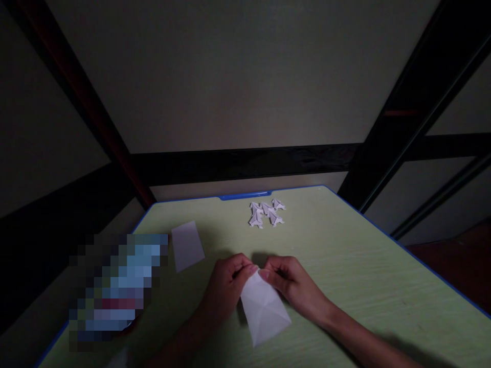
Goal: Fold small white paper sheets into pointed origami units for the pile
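A white sheet of paper (264,309) with crossing creases lies tilted on the pale green table (356,276). My left hand (226,286) and my right hand (291,283) both pinch its far top corner, fingertips meeting there. Behind them, near the table's far edge, sits a small cluster of several folded white paper figures (266,213).
A separate white paper rectangle (187,246) lies to the left of my hands. A blurred bluish patch (118,286) covers the table's left side. The table has a blue rim (245,194). Dark wooden beams and a pale wall stand behind.
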`<state>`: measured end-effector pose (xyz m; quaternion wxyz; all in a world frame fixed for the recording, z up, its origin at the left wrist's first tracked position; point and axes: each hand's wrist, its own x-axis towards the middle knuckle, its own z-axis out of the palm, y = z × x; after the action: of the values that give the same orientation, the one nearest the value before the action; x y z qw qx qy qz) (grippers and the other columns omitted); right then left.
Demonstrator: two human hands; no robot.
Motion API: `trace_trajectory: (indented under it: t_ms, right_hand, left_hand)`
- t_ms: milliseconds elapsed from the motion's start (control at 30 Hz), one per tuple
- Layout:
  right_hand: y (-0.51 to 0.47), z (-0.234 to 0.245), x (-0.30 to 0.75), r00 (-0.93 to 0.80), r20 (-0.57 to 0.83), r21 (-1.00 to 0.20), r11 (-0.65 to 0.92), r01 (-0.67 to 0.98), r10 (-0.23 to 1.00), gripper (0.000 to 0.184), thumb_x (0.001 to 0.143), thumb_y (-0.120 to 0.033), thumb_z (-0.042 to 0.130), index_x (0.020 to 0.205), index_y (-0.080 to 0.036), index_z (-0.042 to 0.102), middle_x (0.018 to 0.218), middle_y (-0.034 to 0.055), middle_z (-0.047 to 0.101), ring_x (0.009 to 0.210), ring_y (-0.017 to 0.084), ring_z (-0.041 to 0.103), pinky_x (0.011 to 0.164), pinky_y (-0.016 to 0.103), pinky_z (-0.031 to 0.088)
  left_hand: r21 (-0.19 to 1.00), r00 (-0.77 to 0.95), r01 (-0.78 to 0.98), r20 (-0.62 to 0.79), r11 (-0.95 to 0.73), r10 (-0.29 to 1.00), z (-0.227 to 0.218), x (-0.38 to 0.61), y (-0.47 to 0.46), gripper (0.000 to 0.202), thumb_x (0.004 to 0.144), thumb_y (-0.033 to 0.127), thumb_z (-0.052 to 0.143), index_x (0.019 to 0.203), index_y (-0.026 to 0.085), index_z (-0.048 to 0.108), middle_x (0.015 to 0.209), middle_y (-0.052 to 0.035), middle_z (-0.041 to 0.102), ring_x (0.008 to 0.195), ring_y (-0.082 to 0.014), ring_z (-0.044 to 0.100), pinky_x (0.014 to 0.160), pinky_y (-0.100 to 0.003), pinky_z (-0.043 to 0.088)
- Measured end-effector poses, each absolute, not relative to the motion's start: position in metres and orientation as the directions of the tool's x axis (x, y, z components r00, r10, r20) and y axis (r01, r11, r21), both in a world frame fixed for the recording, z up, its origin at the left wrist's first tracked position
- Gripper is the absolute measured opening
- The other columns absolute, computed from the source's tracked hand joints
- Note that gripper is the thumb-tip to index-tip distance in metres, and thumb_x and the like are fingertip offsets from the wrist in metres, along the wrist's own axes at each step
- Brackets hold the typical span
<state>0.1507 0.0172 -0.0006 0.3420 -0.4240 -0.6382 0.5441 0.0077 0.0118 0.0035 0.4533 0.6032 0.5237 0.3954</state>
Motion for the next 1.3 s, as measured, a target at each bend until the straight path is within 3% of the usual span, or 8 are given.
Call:
trace_trajectory:
  t_ms: [233,400,500,633,733,900,1000,1300]
  right_hand:
    - [0.019,0.000,0.153,-0.370,-0.019,-0.988,0.040,0.152,0.929,0.029,0.069,-0.035,0.052,0.052,-0.015,0.041,0.048,-0.0053,0.035,0.045,0.006,0.030,0.041,0.019,0.022]
    - [0.024,0.002,0.152,-0.344,-0.064,-0.997,-0.072,-0.012,0.937,0.024,0.049,-0.016,0.068,0.060,-0.014,0.047,0.051,-0.0061,0.045,0.046,0.006,0.041,0.044,0.019,0.030]
    - [0.028,0.004,0.154,-0.186,-0.065,-0.978,-0.099,-0.184,0.980,0.034,0.047,-0.014,0.070,0.074,-0.016,0.048,0.049,-0.0075,0.050,0.044,0.007,0.045,0.043,0.019,0.034]
    - [0.031,0.004,0.157,0.010,-0.036,-0.931,-0.030,-0.365,0.999,0.038,0.050,-0.019,0.070,0.080,-0.017,0.046,0.055,-0.0040,0.059,0.044,0.008,0.050,0.042,0.019,0.036]
    - [0.030,0.003,0.156,-0.006,-0.025,-0.917,-0.025,-0.399,1.000,0.035,0.053,-0.021,0.069,0.081,-0.017,0.048,0.057,-0.0023,0.061,0.045,0.008,0.051,0.042,0.019,0.037]
    - [0.026,0.001,0.148,-0.145,-0.034,-0.945,-0.079,-0.317,0.989,0.026,0.047,-0.018,0.072,0.063,-0.012,0.053,0.050,-0.0037,0.055,0.043,0.005,0.046,0.042,0.017,0.035]
    - [0.024,-0.001,0.147,-0.217,-0.062,-0.971,-0.109,-0.213,0.974,0.019,0.051,-0.021,0.070,0.053,-0.010,0.054,0.043,-0.0032,0.052,0.039,0.004,0.042,0.040,0.017,0.033]
    - [0.020,0.003,0.145,-0.352,-0.113,-0.992,-0.127,-0.017,0.929,0.022,0.059,-0.029,0.063,0.053,-0.010,0.055,0.043,-0.0016,0.051,0.037,0.005,0.042,0.038,0.019,0.033]
  left_hand:
    - [0.982,0.143,0.190,-0.039,0.012,0.989,0.001,0.008,0.015,0.015,0.064,0.025,0.052,0.054,0.014,0.048,0.048,0.0038,0.046,0.048,-0.0082,0.041,0.044,-0.018,0.029]
    - [0.988,-0.006,0.151,0.020,-0.019,1.000,0.001,0.003,0.017,0.015,0.064,0.026,0.053,0.057,0.014,0.049,0.047,0.0046,0.047,0.046,-0.0076,0.043,0.043,-0.018,0.030]
    - [0.993,-0.028,0.116,0.037,-0.033,0.999,0.002,0.001,0.017,0.014,0.065,0.025,0.053,0.057,0.014,0.049,0.048,0.0049,0.050,0.046,-0.0077,0.048,0.044,-0.018,0.034]
    - [0.991,0.106,0.133,0.002,-0.016,0.994,0.003,0.005,0.011,0.013,0.066,0.021,0.052,0.056,0.015,0.046,0.046,0.0034,0.055,0.044,-0.0081,0.052,0.045,-0.018,0.037]
    - [0.992,0.218,0.122,-0.046,0.020,0.975,0.003,0.008,0.007,0.015,0.066,0.020,0.052,0.054,0.015,0.044,0.044,0.0021,0.056,0.041,-0.0080,0.051,0.041,-0.017,0.035]
    - [0.997,0.145,-0.010,-0.069,0.071,0.987,0.004,0.008,0.010,0.018,0.065,0.022,0.053,0.052,0.015,0.042,0.044,0.0010,0.059,0.039,-0.0088,0.053,0.042,-0.019,0.039]
    - [0.995,0.171,-0.050,-0.076,0.086,0.982,0.004,0.007,0.013,0.017,0.064,0.022,0.053,0.053,0.015,0.044,0.045,0.0007,0.059,0.040,-0.0092,0.053,0.042,-0.019,0.039]
    - [0.998,0.060,-0.051,-0.044,0.047,0.997,0.001,0.007,0.014,0.013,0.063,0.024,0.056,0.057,0.012,0.054,0.045,0.0027,0.057,0.040,-0.0070,0.049,0.039,-0.016,0.037]
